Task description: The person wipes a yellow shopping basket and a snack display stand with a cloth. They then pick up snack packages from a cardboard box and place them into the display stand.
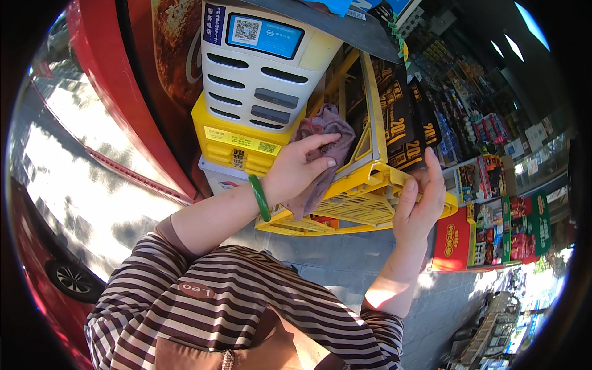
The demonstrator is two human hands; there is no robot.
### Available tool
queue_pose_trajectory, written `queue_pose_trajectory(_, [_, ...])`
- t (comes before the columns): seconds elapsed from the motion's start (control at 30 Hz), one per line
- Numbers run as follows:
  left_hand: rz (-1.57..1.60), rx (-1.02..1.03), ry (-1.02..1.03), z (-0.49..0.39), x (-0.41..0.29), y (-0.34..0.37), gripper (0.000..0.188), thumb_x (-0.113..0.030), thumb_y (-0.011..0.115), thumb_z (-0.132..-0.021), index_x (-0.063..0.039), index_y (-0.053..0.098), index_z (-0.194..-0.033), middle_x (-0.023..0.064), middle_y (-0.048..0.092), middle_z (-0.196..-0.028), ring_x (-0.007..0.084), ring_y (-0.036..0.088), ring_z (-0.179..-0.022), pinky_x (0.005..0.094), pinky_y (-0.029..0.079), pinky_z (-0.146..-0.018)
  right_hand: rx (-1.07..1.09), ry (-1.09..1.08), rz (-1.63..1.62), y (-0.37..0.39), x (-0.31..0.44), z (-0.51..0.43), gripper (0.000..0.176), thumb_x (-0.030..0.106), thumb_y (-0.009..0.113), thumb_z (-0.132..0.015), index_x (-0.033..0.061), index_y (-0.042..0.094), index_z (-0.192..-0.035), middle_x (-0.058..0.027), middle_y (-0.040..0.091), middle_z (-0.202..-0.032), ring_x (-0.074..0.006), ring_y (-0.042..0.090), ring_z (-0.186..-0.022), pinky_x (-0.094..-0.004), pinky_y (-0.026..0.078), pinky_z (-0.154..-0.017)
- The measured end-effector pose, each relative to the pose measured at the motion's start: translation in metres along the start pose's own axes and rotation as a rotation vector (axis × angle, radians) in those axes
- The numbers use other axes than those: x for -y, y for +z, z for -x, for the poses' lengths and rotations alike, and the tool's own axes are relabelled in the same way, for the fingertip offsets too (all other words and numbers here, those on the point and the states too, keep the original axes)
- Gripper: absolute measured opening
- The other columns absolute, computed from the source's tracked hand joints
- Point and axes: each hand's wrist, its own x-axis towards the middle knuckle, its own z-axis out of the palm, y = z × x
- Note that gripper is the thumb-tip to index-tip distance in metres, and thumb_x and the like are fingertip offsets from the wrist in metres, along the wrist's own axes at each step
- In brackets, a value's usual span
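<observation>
My left hand [296, 169], with a green bangle at its wrist, presses on a purple-grey cloth [314, 185]. The crumpled cloth hangs over the side of a yellow frame rack [356, 203], beside a white and yellow power bank rental station [273, 101]. At the rack's right end, my right hand [421, 194] rests against its yellow rounded corner, fingers raised and thumb bent in; whether it grips the edge is hard to tell. Black printed packages or sheets [400, 115] with gold lettering stand within the rack, just beyond my right fingers.
A red drinks cooler [111, 92] stands left of the station. A dark grey board [323, 23] juts over the station and rack. Display boxes of packaged goods [490, 231] are at right, with shop shelves behind them. A red car [51, 277] is at lower left.
</observation>
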Motion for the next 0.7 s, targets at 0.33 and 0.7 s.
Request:
queue_pose_trajectory(0.33, [-0.087, -0.373, 0.217, -0.081, 0.019, 0.02, 0.031, -0.009, 0.063, -0.082, -0.005, 0.051, -0.109, 0.0134, 0.058, -0.099, 0.0239, 0.057, -0.092, 0.0323, 0.046, -0.085, -0.138, -0.093, -0.047, 0.01, 0.0, -0.003, 0.041, 0.019, 0.052, -0.09, -0.0041, 0.053, -0.124, -0.0007, 0.062, -0.072, -0.0176, 0.051, -0.065, -0.0307, 0.039, -0.068])
queue_pose_trajectory(0.7, [-0.291, -0.617, -0.104, -0.194, -0.016, 0.014, 0.036, -0.018, 0.067, -0.078, -0.008, 0.054, -0.11, 0.0188, 0.059, -0.112, 0.0325, 0.057, -0.105, 0.0375, 0.045, -0.09, -0.153, -0.102, -0.047, 0.013, -0.003, 0.0, 0.043, 0.021, 0.048, -0.092, -0.0052, 0.049, -0.126, 0.0013, 0.061, -0.068, -0.0168, 0.05, -0.064, -0.0302, 0.039, -0.068])
